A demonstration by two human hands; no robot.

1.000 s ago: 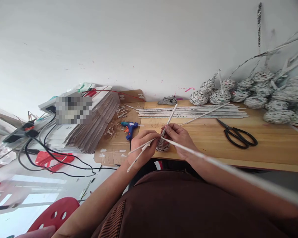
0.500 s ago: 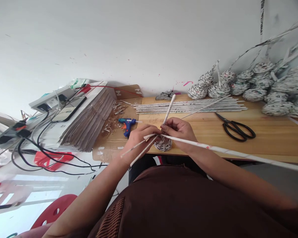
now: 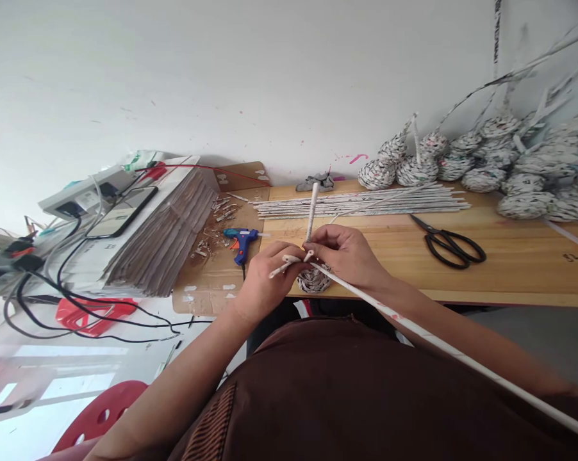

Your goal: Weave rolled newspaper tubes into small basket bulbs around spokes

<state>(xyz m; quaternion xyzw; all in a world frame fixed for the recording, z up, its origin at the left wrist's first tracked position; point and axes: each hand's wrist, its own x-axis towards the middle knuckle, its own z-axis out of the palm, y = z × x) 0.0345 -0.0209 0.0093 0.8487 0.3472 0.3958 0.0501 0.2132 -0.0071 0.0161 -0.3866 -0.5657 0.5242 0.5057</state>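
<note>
Between my hands, at the table's front edge, is a woven paper gourd (image 3: 314,280) of rolled newspaper; only its rounded lower part shows. My left hand (image 3: 272,272) is closed around its upper part, with short paper tube ends (image 3: 284,264) sticking out by the fingers. My right hand (image 3: 349,256) pinches a paper tube at the weave, beside an upright paper tube (image 3: 313,211). One long white paper tube (image 3: 428,336) runs from the weave under my right hand toward the lower right. My fingers hide the weave's top.
Behind my hands lies a row of paper tubes (image 3: 366,203). Black scissors (image 3: 450,243) rest at right, several woven gourds (image 3: 416,160) along the wall. At left are a blue glue gun (image 3: 241,243), a newspaper stack (image 3: 161,237), a phone (image 3: 122,211) and black cables (image 3: 72,301).
The long tube's free end has swung down toward my body. The upright tube stands straighter, and the short ends by my left hand have turned. The view has shifted slightly.
</note>
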